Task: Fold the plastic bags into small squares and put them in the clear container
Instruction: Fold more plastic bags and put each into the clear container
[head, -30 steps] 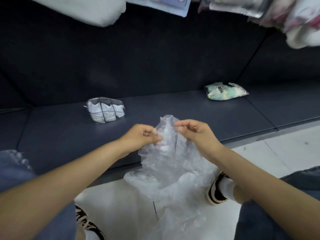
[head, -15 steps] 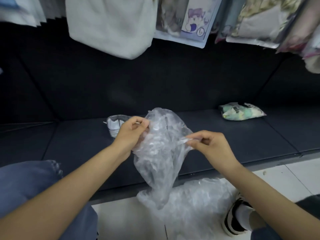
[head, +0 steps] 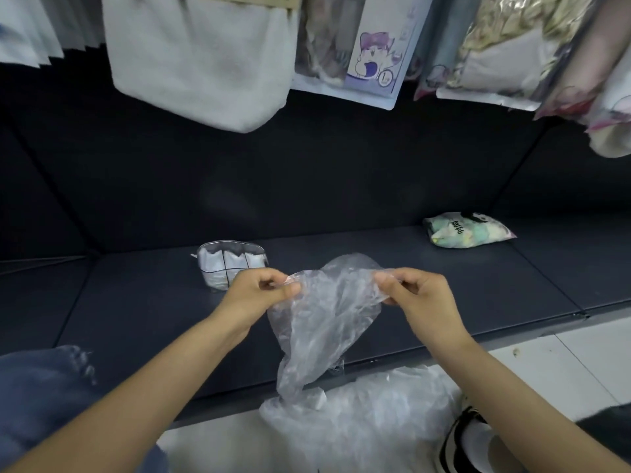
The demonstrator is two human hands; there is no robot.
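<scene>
**Bag held up, unfolded**

Your plastic bag point(head: 324, 322) hangs crumpled above the dark shelf point(head: 444, 295). Your left hand point(head: 256, 295) and right hand point(head: 420, 302) pinch its top edge. The clear container point(head: 232, 264) sits behind your left hand.

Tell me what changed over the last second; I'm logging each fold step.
The left hand and right hand moved apart, stretching the bag's top edge out between them; earlier they pinched it close together. The bag now hangs wider. Both hands kept their pinch throughout. The container, the packet on the bench and the pile of bags on the floor stayed put.
</scene>
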